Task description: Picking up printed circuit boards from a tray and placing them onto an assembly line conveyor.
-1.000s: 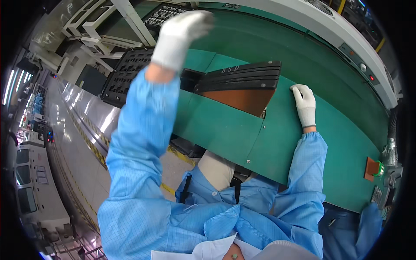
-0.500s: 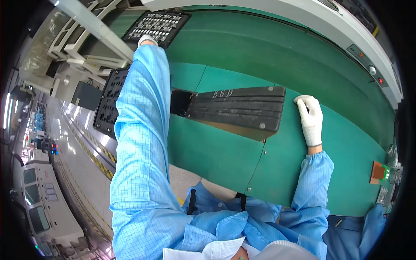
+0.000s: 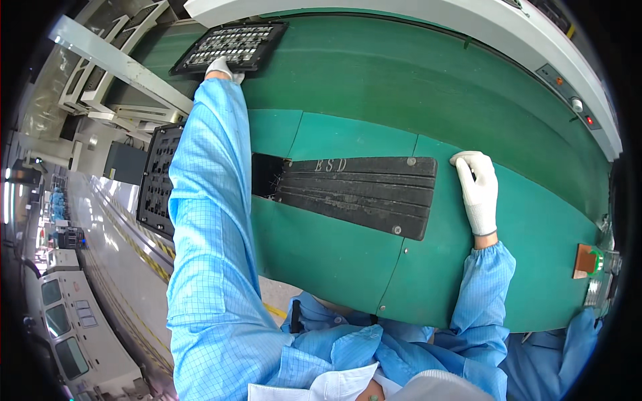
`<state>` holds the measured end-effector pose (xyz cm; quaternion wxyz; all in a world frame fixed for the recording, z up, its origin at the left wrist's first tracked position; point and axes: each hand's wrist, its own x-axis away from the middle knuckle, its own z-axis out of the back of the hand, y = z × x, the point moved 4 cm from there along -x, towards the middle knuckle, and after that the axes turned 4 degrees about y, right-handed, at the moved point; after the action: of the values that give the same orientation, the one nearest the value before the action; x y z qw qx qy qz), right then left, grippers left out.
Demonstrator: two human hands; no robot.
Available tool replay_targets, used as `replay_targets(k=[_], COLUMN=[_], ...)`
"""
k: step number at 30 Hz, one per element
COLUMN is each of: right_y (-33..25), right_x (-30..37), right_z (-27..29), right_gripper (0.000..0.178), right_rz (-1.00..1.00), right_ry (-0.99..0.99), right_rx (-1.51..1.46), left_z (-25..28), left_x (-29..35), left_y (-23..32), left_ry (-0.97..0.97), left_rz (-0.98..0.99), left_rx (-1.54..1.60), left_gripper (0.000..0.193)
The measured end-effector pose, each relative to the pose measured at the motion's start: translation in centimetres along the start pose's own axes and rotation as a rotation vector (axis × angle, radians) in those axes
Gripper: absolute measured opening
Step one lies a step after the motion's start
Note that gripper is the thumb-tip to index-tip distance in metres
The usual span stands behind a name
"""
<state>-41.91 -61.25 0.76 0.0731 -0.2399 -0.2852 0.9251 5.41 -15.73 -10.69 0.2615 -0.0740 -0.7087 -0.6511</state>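
As our left arm stretches across the green surface (image 3: 341,267), our left hand (image 3: 219,69), gloved in white, meets the near edge of a black tray (image 3: 262,48) lined with rows of small silvery parts. The tray rests at the upper left, on the dark green strip (image 3: 374,73) beyond the paneled area; with the fingers partly hidden, we cannot tell how far the left grip is closed on it. Our right hand (image 3: 476,179), also gloved, rests loosely curled on the surface, a narrow gap between thumb and fingers, its grip around nothing visible. Between our arms lies a black ribbed block (image 3: 358,194), a dark square opening (image 3: 266,175) at its narrower end. Beside our left sleeve (image 3: 215,200), which partly covers it, a second black tray (image 3: 155,184) with shaped recesses sits at the surface's left side.
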Motion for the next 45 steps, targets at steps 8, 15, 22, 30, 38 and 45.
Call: replay_targets(k=[8, 15, 22, 30, 38, 45], right_y=[-2.6, 0.3, 1.2, 0.5, 1.3, 0.9], right_x=[-0.8, -0.1, 0.0, -0.2, -0.3, -0.2], right_z=[-2.3, -1.5, -2.0, -2.4, -2.8, -2.6], right_gripper=[0.018, 0.020, 0.022, 0.024, 0.025, 0.024], right_rz=[0.129, 0.109, 0.094, 0.151, 0.185, 0.166], right_ry=[0.025, 0.025, -0.016, -0.005, -0.016, -0.031], right_rx=[-0.240, -0.205, -0.243, -0.254, -0.263, -0.270], left_z=[7.7, 2.8, 13.8, 27.4, 28.7, 30.2], left_x=[9.8, 24.0, 37.4, 52.3, 48.6, 44.2], left_y=[13.8, 11.0, 9.4, 5.4, -0.5, -5.1], left_ry=[-0.021, 0.009, -0.085, -0.057, 0.025, -0.031], left_rz=[-0.134, -0.107, -0.007, -0.381, -0.456, -0.244], left_rx=[0.356, 0.347, 0.529, 0.305, 0.638, 0.669], left_gripper=[0.043, 0.025, 0.019, 0.025, 0.024, 0.033])
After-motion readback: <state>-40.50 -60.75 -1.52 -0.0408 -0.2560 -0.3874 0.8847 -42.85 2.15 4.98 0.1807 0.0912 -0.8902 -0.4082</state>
